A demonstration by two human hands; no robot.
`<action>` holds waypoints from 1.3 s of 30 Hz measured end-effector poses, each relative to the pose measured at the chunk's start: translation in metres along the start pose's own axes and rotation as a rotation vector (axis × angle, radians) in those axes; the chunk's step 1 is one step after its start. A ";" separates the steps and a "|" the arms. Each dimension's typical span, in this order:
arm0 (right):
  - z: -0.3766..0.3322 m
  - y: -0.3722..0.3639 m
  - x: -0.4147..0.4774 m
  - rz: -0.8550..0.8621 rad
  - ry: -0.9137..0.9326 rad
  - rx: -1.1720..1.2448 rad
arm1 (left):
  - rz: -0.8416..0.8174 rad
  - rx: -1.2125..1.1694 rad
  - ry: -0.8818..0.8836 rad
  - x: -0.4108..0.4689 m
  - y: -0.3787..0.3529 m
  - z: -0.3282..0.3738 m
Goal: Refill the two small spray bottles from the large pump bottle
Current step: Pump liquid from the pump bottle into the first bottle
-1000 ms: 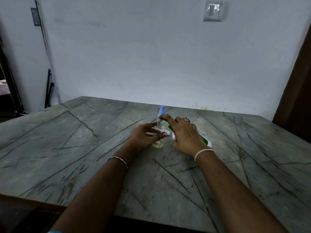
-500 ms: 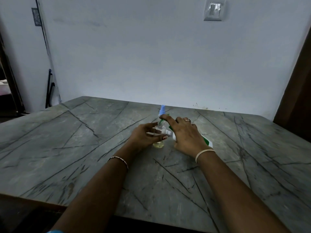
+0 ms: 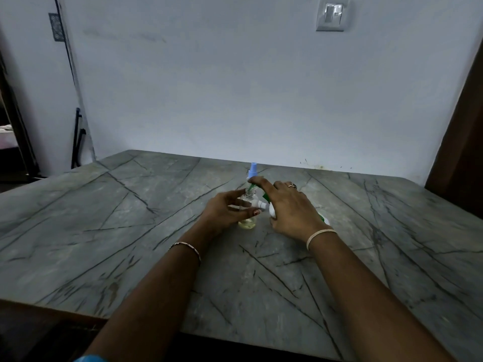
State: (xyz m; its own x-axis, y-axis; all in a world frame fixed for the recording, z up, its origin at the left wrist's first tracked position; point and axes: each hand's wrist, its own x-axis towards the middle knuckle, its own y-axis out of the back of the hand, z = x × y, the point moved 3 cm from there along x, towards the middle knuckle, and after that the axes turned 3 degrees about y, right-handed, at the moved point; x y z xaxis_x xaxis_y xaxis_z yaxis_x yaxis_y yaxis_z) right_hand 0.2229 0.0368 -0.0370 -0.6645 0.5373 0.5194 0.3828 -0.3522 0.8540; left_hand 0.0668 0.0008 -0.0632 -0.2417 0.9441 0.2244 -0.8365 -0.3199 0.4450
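Note:
A small clear spray bottle point(image 3: 247, 222), uncapped, with a little yellowish liquid at its bottom, stands mid-table. My left hand point(image 3: 224, 209) grips it round the body. My right hand point(image 3: 288, 210) is wrapped over the large white-and-green pump bottle point(image 3: 271, 212) just to the right. Its index finger presses on the green pump head point(image 3: 251, 189) above the small bottle's mouth. A second small spray bottle with a light blue cap point(image 3: 253, 170) stands right behind, mostly hidden by the fingers. A small white part point(image 3: 261, 204) shows between the hands; what it is I cannot tell.
The grey veined stone table point(image 3: 130, 231) reaches to a white wall at the back. Its front edge point(image 3: 78, 313) lies near me. A dark wooden frame point(image 3: 460, 152) stands at the right, and a light switch point(image 3: 331, 14) sits high on the wall.

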 end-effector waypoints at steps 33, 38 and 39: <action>-0.004 0.001 0.001 0.001 -0.017 -0.013 | 0.054 0.087 -0.009 -0.004 0.000 0.004; -0.007 0.001 0.004 0.015 -0.034 -0.025 | 0.047 0.102 0.011 0.000 0.000 0.002; -0.007 0.001 0.005 0.013 -0.037 -0.027 | 0.044 0.098 0.012 -0.001 0.000 0.003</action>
State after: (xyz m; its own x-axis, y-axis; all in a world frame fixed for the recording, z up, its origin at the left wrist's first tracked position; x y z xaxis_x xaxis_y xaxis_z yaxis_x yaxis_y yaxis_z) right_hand 0.2157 0.0335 -0.0339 -0.6349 0.5604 0.5317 0.3738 -0.3795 0.8463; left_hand 0.0683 0.0001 -0.0610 -0.2833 0.9297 0.2352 -0.7730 -0.3665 0.5178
